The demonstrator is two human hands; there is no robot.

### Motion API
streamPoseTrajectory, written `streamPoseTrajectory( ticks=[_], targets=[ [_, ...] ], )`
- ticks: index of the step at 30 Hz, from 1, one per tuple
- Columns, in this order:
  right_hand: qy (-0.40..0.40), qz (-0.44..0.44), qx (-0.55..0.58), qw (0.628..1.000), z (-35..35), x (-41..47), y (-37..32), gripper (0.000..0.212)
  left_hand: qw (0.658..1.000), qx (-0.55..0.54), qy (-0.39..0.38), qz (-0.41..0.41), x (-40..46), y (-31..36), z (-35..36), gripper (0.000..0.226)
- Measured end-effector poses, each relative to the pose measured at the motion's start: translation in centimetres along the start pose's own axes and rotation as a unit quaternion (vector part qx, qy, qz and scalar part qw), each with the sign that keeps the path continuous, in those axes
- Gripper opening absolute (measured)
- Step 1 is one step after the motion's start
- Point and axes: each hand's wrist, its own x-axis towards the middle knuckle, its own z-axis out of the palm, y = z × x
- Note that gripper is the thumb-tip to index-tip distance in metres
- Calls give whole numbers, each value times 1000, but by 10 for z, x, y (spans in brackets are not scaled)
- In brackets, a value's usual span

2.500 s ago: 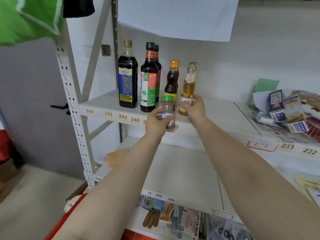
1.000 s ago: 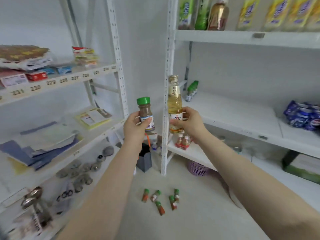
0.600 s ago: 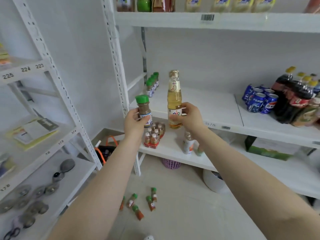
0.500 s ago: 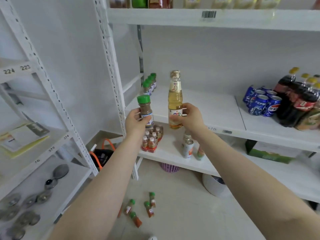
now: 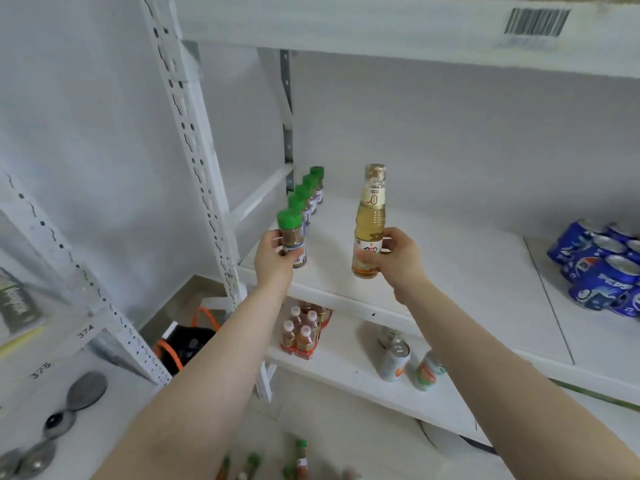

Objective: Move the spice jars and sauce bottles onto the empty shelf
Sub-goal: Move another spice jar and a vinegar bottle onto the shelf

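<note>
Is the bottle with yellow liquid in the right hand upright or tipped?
Upright. The right hand grips the yellow-liquid bottle at its label, cap pointing up, base above the shelf.

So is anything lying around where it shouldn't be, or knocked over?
Yes. Several small green-capped bottles lie scattered on the floor below the shelves. On the lower white shelf, two drink cans lie tipped on their sides. The held jar and bottle are upright.

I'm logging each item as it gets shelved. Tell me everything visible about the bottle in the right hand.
The bottle is clear, glass or plastic I cannot tell, filled with pale golden liquid. It has a foil-like wrapped cap, a cream neck label and a white lower label. It is upright, held off the white shelf near its front edge. The right hand grips its lower body, thumb in front, fingers behind.
</note>
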Motion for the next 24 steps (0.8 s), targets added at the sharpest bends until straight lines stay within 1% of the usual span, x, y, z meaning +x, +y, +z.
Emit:
streamPoseTrajectory(
  ticks=[5, 9, 12, 16, 19, 22, 24],
  targets=[
    [-25, 18, 22, 999, 20, 76, 23, 44, 1000, 4, 24, 1, 64, -30, 21, 35],
    [-24, 31, 25, 999, 31, 123, 42, 43, 999, 18, 31, 2, 95, -51, 32, 34],
    [-25, 39, 34, 998, 37, 147, 49, 41, 1000, 14, 22, 4, 108, -64, 34, 39],
    [-26, 40, 48, 998, 42, 163, 51, 41, 1000, -15, 10, 18, 111, -75, 33, 38],
    [-28, 46, 39, 998, 47, 171, 55, 42, 1000, -18, -5, 25, 112, -79, 32, 38],
    [-26, 49, 35, 998, 51, 174, 59, 39, 998, 25, -28, 46, 113, -86, 28, 43],
    [-27, 50, 33, 998, 52, 174, 60, 38, 994, 89, -13, 64, 110, -88, 27, 55]
  ],
)
